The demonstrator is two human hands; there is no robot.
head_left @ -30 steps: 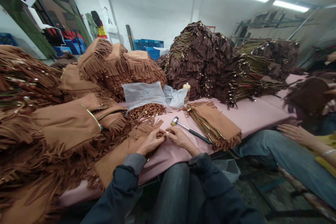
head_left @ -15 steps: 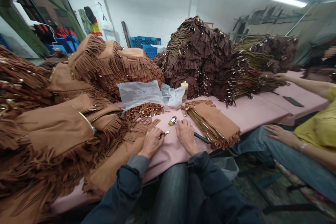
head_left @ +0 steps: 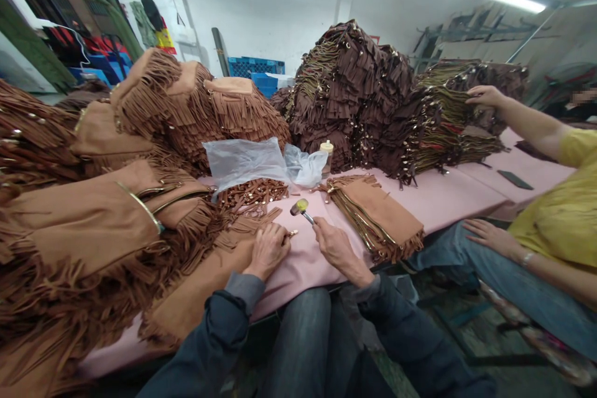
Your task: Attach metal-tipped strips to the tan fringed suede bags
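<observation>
Head view: right hand (head_left: 336,246) grasps a yellow-faced metal hammer (head_left: 299,206), likely head-heavy, best held by its handle; left hand (head_left: 270,249) pinches a small shiny metal fitting (head_left: 293,233).

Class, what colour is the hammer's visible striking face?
The hammer's striking face is yellow, best seen in the head view.

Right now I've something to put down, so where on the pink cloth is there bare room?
The wider bare patch of pink cloth lies between the tan stack and the dark bags. A smaller one lies between the left hand and the right hand, which holds the hammer. Fringed tan bags crowd the left.
</observation>
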